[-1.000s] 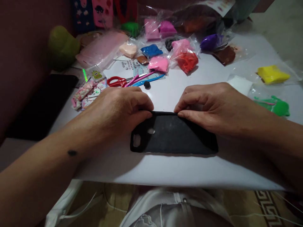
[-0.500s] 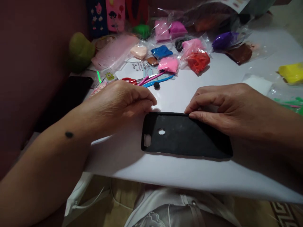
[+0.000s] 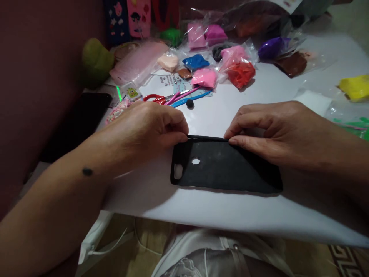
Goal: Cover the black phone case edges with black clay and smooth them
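Observation:
A black phone case (image 3: 230, 169) lies flat on the white table, with a round hole and a camera cut-out at its left end. Along its far edge runs a thin black clay strip (image 3: 207, 138), with a sliver of white showing between strip and case near the left. My left hand (image 3: 161, 125) pinches the strip at the far left corner. Thumb and fingertips of my right hand (image 3: 265, 130) are closed on the strip at the middle of that same edge, and this hand covers the edge's right part. A small black ball (image 3: 190, 104) sits beyond the case.
Red-handled scissors (image 3: 154, 99) and a blue tool (image 3: 191, 99) lie behind my left hand. Bagged clay, including red (image 3: 240, 75), blue (image 3: 196, 61) and yellow (image 3: 354, 88), spreads across the back and right. A dark phone (image 3: 77, 123) is at the left.
My left hand has come down slightly onto the far left corner and now pinches the strip, which shows a gap from the case. My right hand stays at the same place.

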`<control>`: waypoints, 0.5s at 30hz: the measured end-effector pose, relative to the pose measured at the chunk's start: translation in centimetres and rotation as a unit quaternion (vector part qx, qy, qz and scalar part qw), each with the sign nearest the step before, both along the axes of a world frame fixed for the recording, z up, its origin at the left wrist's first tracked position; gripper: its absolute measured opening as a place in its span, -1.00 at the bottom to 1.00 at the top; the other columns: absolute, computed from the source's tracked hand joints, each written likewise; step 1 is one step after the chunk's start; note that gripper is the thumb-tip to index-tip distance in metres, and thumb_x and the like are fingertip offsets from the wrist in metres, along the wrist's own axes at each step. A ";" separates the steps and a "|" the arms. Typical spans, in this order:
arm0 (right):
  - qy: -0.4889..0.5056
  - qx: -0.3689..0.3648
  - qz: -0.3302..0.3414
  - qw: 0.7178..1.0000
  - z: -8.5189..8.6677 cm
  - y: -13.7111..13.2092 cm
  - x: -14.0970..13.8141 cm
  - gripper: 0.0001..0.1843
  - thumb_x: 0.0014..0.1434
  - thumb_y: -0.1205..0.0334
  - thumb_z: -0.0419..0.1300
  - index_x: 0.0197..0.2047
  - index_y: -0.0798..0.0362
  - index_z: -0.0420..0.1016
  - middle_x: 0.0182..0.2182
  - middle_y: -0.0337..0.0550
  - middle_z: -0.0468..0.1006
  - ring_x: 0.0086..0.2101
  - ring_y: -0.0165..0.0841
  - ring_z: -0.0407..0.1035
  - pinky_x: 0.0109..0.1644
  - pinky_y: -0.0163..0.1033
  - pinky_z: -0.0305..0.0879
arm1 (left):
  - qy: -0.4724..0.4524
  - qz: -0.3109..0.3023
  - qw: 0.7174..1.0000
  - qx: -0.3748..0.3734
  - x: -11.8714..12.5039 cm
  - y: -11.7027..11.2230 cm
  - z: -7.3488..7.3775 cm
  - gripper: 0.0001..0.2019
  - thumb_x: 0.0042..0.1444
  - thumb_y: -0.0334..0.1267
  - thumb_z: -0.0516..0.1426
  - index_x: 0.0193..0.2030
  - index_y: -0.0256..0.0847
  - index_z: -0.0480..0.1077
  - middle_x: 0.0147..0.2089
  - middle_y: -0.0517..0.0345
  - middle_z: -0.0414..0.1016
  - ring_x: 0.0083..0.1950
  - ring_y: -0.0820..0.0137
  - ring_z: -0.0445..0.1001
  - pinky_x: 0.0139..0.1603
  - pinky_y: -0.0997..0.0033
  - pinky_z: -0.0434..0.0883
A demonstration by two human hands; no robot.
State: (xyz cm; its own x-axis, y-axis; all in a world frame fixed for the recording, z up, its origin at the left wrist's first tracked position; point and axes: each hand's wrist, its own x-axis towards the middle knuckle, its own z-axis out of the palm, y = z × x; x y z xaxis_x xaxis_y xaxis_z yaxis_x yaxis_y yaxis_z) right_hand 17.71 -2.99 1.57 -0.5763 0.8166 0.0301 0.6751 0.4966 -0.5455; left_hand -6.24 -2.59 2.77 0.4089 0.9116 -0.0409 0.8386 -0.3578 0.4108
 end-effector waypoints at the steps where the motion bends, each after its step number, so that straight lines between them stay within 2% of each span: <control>1: 0.000 -0.001 0.000 1.000 0.0 0.0 0.0 -0.78 0.14 0.24 0.13 -0.36 0.02 0.62 -0.37 -0.20 0.57 -0.38 -0.33 0.41 -0.27 -0.22 0.22 | 0.008 -0.002 1.000 0.009 -0.1 -0.1 0.1 -0.89 0.01 -0.31 0.20 -0.43 -0.11 0.59 -0.51 0.31 0.53 -0.47 0.46 0.38 -0.35 0.43 0.21; 9: 0.005 -0.013 -0.010 1.000 0.0 -0.1 0.0 -0.78 0.15 0.23 0.13 -0.36 0.02 0.63 -0.35 -0.18 0.57 -0.36 -0.33 0.41 -0.26 -0.23 0.23 | 0.055 -0.071 0.995 0.046 -0.4 -0.5 0.1 -0.83 0.09 -0.31 0.15 -0.37 -0.11 0.60 -0.39 0.27 0.62 -0.36 0.41 0.48 -0.16 0.39 0.31; 15: -0.011 -0.018 0.005 1.000 0.5 0.0 0.1 -0.77 0.18 0.22 0.12 -0.32 0.02 0.62 -0.33 -0.16 0.58 -0.34 -0.31 0.43 -0.26 -0.23 0.24 | 0.014 -0.068 0.997 0.044 -1.2 -0.2 -0.2 -0.85 0.10 -0.23 0.18 -0.37 -0.06 0.61 -0.41 0.28 0.62 -0.42 0.40 0.47 -0.29 0.39 0.26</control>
